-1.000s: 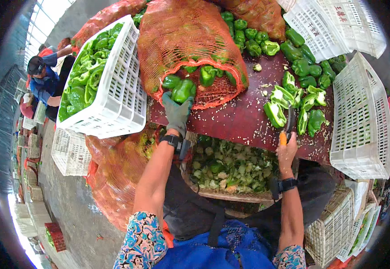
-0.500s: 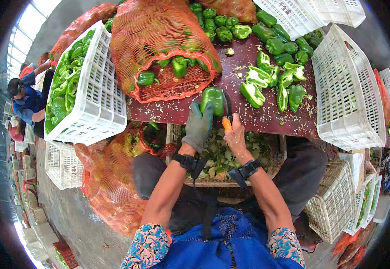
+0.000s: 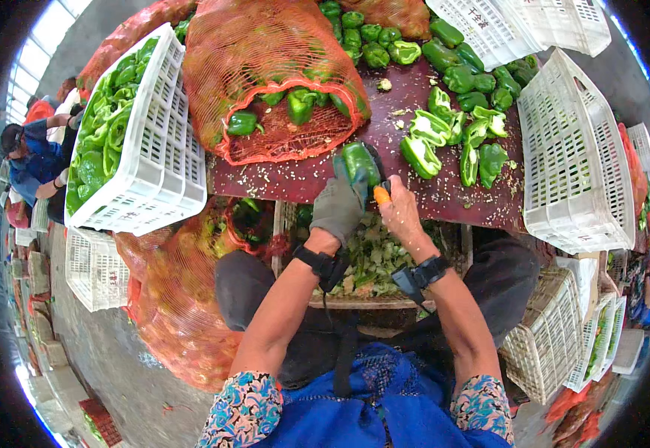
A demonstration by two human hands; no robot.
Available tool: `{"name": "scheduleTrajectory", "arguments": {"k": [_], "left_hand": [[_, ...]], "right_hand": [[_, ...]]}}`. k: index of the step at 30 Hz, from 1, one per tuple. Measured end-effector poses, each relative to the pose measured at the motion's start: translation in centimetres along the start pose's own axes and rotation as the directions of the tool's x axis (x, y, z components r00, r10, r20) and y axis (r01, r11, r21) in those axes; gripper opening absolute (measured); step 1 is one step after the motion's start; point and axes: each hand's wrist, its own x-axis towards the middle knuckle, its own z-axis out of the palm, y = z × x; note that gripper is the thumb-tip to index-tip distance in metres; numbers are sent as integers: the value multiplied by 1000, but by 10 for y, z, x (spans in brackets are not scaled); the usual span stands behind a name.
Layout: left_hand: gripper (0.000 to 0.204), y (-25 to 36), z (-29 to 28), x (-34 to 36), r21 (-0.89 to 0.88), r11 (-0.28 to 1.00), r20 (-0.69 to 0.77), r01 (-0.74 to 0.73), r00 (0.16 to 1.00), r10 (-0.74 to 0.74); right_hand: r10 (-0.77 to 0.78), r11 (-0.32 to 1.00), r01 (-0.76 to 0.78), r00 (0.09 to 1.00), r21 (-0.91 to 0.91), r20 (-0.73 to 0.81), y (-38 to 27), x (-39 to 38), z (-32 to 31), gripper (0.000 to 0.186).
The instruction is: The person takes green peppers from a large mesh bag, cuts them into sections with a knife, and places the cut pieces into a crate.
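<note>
My left hand (image 3: pixel 340 200), in a grey glove, grips a whole green bell pepper (image 3: pixel 358 164) near the front edge of the dark red board (image 3: pixel 467 198). My right hand (image 3: pixel 401 213) is closed on an orange-handled knife (image 3: pixel 382 196), its dark blade against the pepper's right side. Just beyond, an orange mesh sack (image 3: pixel 265 45) lies open toward me with peppers inside. To the right lie several halved peppers (image 3: pixel 422 155) showing pale cores, with whole peppers (image 3: pixel 455 78) behind them and seeds scattered on the board. A container of trimmings (image 3: pixel 370 254) is below the board, partly hidden by my arms.
A white crate of cut peppers (image 3: pixel 161 149) stands at left, another white crate (image 3: pixel 579 172) at right. More mesh sacks (image 3: pixel 168 313) and crates (image 3: pixel 534 336) surround me. A person in blue (image 3: pixel 30 168) works at far left.
My left hand has drawn a pepper out of the sack and down-right onto the board's edge. My right hand and knife have moved left from the halved peppers to meet it.
</note>
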Motion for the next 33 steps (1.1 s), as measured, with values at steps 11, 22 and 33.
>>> {"name": "scheduleTrajectory", "arguments": {"k": [11, 22, 33], "left_hand": [[79, -4, 4, -5, 22, 999, -41, -24, 999, 25], [72, 2, -11, -5, -202, 978, 36, 49, 998, -42], [61, -24, 9, 18, -361, 925, -280, -121, 960, 16]], "right_hand": [[126, 950, 7, 907, -313, 403, -28, 62, -40, 38], [-12, 835, 15, 1000, -550, 8, -1, -42, 36, 36], [105, 973, -143, 974, 184, 199, 36, -39, 22, 15]]}}
